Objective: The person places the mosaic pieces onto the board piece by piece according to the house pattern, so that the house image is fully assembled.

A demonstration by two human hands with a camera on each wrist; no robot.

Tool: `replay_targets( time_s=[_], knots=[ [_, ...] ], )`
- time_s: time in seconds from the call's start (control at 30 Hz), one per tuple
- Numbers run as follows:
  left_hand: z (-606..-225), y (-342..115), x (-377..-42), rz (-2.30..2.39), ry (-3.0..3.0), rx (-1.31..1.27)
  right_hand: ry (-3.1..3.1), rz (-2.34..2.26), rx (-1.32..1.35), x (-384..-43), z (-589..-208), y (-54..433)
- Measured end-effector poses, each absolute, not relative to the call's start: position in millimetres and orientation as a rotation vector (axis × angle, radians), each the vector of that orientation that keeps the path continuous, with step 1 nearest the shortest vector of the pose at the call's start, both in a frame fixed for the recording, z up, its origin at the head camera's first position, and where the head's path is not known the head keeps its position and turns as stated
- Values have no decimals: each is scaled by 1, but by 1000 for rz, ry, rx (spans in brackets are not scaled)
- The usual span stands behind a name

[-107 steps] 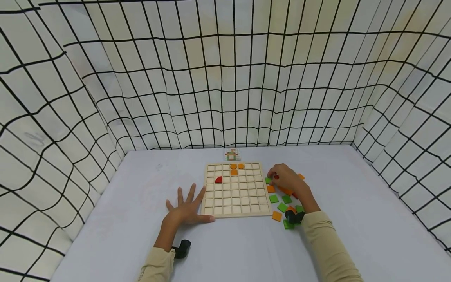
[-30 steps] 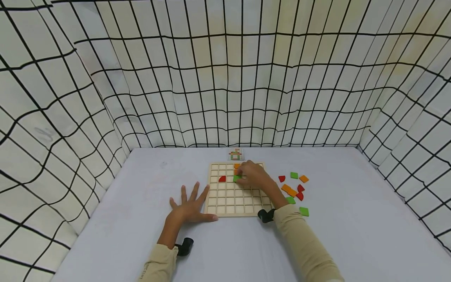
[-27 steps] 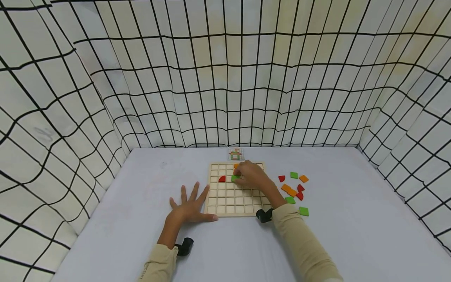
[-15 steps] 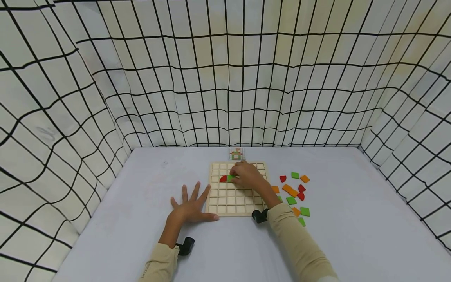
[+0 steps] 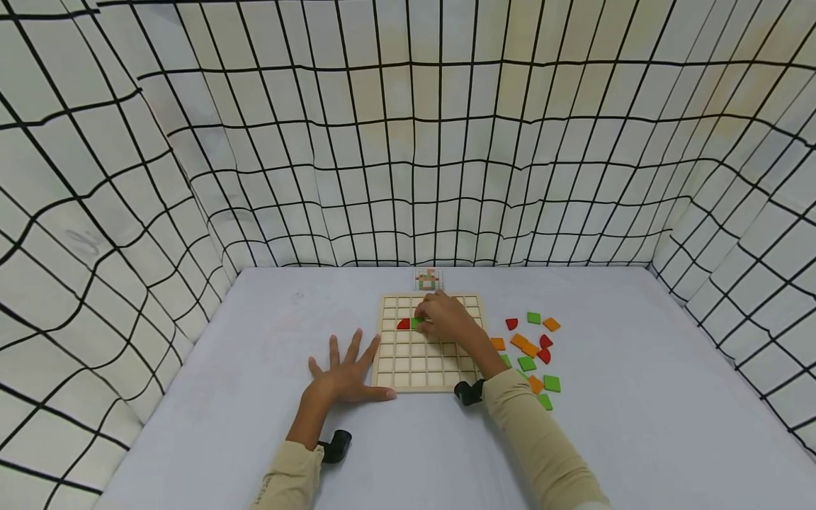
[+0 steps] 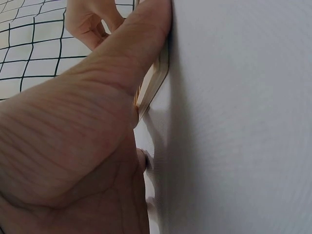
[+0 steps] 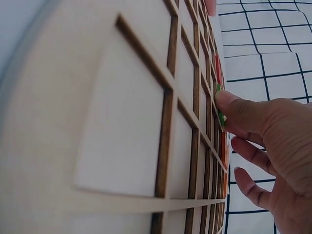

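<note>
On the wooden grid board (image 5: 417, 361) lies a red quarter-round tile (image 5: 404, 324). Right beside it, a green tile (image 5: 416, 324) is pinched between the thumb and finger of my right hand (image 5: 446, 316). The right wrist view shows that green tile (image 7: 221, 116) low at the grid, with the thumb (image 7: 226, 99) over its edge. Orange tiles (image 7: 224, 146) sit in the board past the fingers; the hand hides them in the head view. My left hand (image 5: 341, 377) rests with fingers spread, fingertip and thumb at the board's left edge and near-left corner.
Loose orange, green and red tiles (image 5: 526, 363) are scattered on the white table right of the board. A small pattern card (image 5: 428, 279) lies behind the board. White walls with a black grid of lines (image 5: 446, 177) stand around the table.
My right hand has moved from the loose tiles onto the board with the green tile, then slid left until the tile lies beside the red one. My left hand has stayed in place.
</note>
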State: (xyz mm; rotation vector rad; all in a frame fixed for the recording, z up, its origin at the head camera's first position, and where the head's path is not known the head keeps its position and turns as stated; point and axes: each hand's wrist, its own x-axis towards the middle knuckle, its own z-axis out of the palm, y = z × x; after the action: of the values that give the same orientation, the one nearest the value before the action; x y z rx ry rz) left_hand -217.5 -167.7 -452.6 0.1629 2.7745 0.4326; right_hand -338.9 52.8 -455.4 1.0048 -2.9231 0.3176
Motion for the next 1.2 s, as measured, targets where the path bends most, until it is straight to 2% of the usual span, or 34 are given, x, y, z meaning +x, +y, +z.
replay_targets(
  time_s=[1.2],
  knots=[
    [-450,-165,-214,446,2791,181,-2857,354,1030,-329,-447,65]
  ],
)
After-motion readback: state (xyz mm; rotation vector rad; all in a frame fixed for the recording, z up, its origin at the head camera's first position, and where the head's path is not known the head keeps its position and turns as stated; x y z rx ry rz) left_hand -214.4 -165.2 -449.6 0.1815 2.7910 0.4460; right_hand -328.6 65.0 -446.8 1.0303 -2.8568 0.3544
